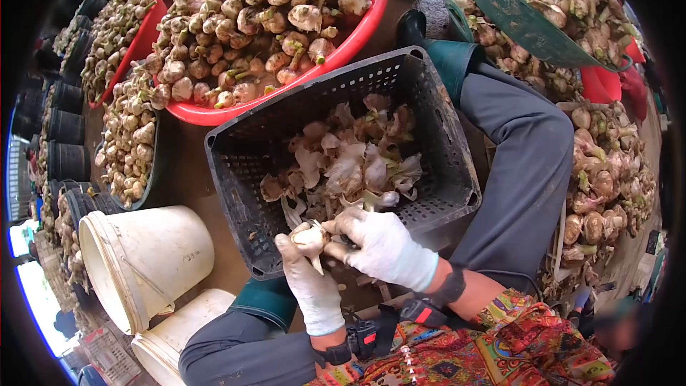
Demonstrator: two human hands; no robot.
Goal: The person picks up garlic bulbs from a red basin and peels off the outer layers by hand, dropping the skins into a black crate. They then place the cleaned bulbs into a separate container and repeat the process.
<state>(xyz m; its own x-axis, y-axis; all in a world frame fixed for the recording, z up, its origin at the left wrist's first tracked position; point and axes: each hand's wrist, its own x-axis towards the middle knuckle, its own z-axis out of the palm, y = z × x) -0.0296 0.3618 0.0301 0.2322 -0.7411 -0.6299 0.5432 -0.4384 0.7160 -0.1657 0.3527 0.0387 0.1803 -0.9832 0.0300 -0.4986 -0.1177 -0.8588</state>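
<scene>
Both my hands wear white gloves and meet over the near rim of a black slotted plastic crate (443,136). My left hand (309,282) grips a garlic bulb (309,236) from below. My right hand (382,243) pinches the same bulb from the right, fingers on its papery skin. Inside the crate lies a heap of peeled garlic skins and scraps (350,161). The crate rests tilted between my knees.
A red basin (357,32) heaped with garlic bulbs stands behind the crate. More garlic fills tubs at left (128,136) and a pile at right (607,179). Two white buckets (143,257) lie at lower left. A green tray (522,18) of garlic sits upper right.
</scene>
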